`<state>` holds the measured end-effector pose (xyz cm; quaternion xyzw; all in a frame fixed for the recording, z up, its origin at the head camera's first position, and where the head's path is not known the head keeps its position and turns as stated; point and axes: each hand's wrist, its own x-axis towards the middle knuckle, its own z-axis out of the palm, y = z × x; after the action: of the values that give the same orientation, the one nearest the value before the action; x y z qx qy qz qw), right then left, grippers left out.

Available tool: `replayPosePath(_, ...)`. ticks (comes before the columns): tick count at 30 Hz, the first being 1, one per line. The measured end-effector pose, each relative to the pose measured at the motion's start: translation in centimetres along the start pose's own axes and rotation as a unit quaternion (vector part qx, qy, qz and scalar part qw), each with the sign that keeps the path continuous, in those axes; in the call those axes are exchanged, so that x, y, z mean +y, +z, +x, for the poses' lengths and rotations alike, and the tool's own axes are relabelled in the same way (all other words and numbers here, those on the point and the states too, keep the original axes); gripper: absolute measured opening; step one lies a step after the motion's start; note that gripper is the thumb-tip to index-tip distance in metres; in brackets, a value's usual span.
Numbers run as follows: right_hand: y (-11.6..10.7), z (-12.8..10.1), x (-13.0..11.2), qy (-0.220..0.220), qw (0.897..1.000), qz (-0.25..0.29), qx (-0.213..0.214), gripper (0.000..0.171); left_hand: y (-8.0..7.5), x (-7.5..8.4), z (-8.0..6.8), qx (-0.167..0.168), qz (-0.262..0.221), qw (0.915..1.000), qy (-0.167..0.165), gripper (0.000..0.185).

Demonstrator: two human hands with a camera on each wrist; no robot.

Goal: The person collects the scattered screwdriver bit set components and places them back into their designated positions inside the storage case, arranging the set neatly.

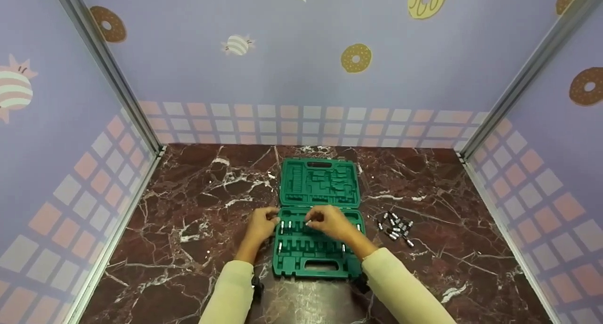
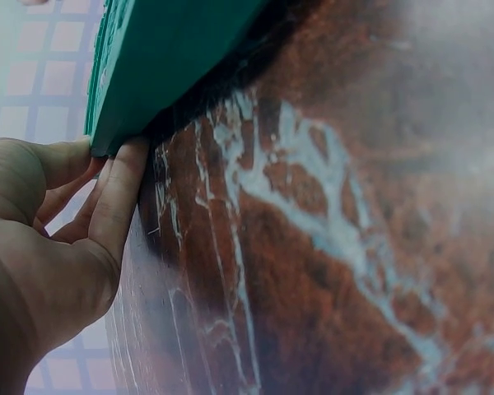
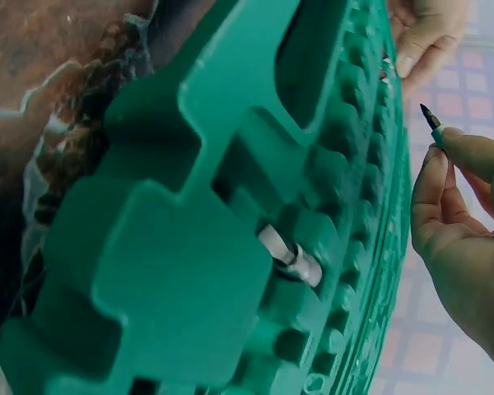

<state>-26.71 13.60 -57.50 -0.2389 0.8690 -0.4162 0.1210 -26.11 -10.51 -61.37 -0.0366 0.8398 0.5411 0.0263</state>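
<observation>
A green plastic tool case (image 1: 291, 262) lies open on the table, its base toward me and its lid (image 1: 301, 201) folded back. My left hand (image 1: 260, 226) grips the left edge of the base; in the left wrist view, thumb and fingers meet the case's edge. Over the base, my right hand (image 1: 333, 224) pinches a small screwdriver bit (image 3: 430, 117) between thumb and fingertips, its dark tip sticking out. Several silver bits, such as one at the left (image 1: 280, 247) and one at the lower right (image 1: 344, 248), sit in slots; other slots show bare green.
A loose pile of silver bits with dark tips (image 1: 396, 226) lies on the dark red marbled table (image 1: 212, 182), right of the case. Patterned panels (image 1: 301, 79) enclose the table at the back and both sides.
</observation>
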Motion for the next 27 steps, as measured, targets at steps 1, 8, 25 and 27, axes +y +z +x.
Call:
replayPosePath(1, 0.2, 0.2, 0.0, 0.003, 1.0, -0.003, -0.003, 0.013, 0.0, 0.0, 0.1, 0.001, 0.001, 1.0, 0.002, 0.026)
replayPosePath(8, 1.4, 1.4, 0.1, 0.022, 1.0, -0.004, -0.007, 0.011, 0.0, 0.0, 0.0, 0.0, 0.013, 0.9999, -0.003, 0.026)
replayPosePath(25, 2.1, 2.4, -0.2, 0.024, 0.999, -0.039, -0.001, 0.011, 0.0, -0.1, 0.2, 0.007, 0.025, 0.9996, 0.011, 0.024)
replayPosePath(27, 2.1, 2.4, -0.2, 0.022, 0.999, -0.04, -0.002, 0.012, 0.1, 0.0, 0.2, 0.01, 0.031, 0.9994, 0.013, 0.023)
